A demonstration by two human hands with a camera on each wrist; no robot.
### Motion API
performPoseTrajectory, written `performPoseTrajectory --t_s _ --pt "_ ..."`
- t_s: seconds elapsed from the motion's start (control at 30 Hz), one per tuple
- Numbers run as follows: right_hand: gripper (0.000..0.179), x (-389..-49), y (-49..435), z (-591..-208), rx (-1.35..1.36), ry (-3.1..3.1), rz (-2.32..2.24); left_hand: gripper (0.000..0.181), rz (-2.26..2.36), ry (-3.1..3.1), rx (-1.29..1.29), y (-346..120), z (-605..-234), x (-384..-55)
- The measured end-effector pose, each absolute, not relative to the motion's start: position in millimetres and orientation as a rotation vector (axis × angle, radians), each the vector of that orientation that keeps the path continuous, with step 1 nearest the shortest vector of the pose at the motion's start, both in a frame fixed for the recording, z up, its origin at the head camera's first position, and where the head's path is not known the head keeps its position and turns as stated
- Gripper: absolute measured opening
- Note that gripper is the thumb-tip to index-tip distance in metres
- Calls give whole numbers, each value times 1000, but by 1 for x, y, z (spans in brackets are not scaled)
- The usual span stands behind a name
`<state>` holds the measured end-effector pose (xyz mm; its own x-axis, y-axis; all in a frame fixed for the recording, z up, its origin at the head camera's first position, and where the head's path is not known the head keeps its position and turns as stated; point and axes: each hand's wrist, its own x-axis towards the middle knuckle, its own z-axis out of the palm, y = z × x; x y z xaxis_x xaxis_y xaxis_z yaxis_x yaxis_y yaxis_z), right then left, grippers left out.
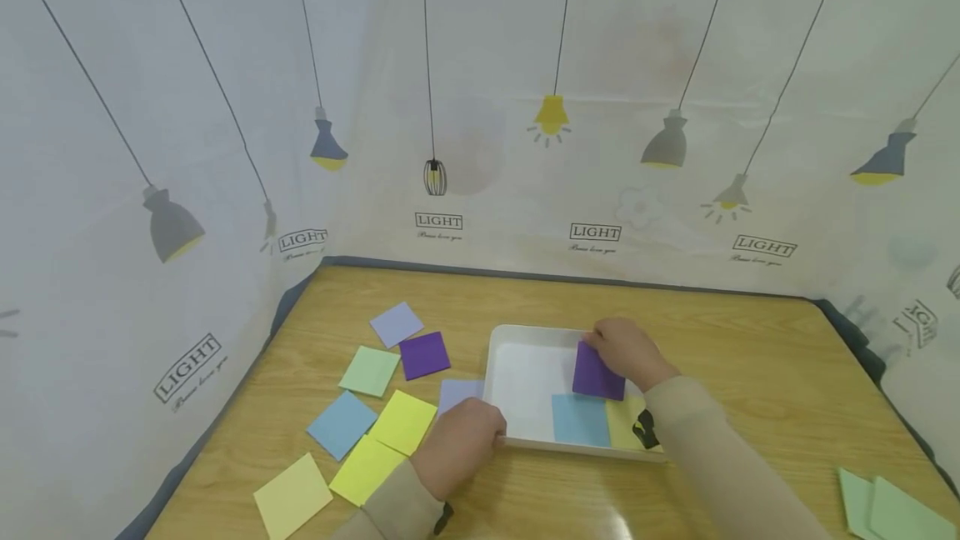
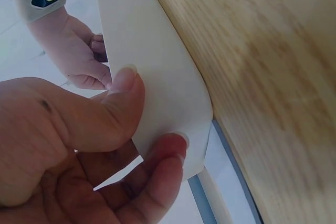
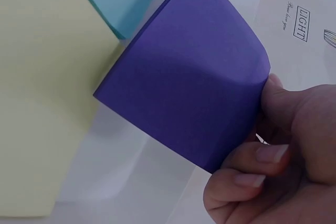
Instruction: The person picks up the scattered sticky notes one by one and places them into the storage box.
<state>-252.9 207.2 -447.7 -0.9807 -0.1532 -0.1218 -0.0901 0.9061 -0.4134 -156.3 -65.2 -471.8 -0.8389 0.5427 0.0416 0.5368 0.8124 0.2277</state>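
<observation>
A: Foreground: a right sleeve (image 1: 731, 448) and a left sleeve (image 1: 405, 500). What do your grips hold?

B: My right grip (image 1: 630, 354) is closed to a pinch, thumb against fingers, on one end of a purple sheet (image 1: 597, 372). My left grip (image 1: 460, 446) pinches the near left corner of a white tray (image 1: 521, 373).

A: Where is the purple sheet?

B: Over the tray, tilted, bent at the pinched end (right wrist view). Whether its lower edge touches anything, I cannot tell.

A: Inside the tray?

B: Along the near wall, a blue sheet (image 1: 581, 422); just right of it, a pale yellow sheet (image 1: 621, 419), partly hidden by my wrist.

A: On the desk (image 1: 720, 311)?

B: Left of the tray: two lilac sheets (image 1: 397, 324), one just beside the tray; a second purple sheet (image 1: 424, 355); a green sheet (image 1: 370, 371); another blue sheet (image 1: 342, 426); two bright yellow sheets (image 1: 405, 422), touching; another pale yellow sheet (image 1: 292, 497). Far right: a green pair (image 1: 911, 515), overlapping.

A: Background?

B: A pale cloth (image 1: 495, 40) printed with hanging lamps (image 1: 552, 113).
</observation>
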Motion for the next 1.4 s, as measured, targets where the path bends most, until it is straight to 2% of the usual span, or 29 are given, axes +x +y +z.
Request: performPoseTrajectory --t_s 0.63,1.03,1.4 --pt "33 -266 232 -457 -90 2933 -624 15 391 2973 913 -64 -466 -159" --pt "29 -264 237 -457 -67 2950 -659 15 372 2973 886 -64 -464 -161" --pt "22 -256 234 -473 1 2952 -680 15 369 2966 843 -64 -471 -155"
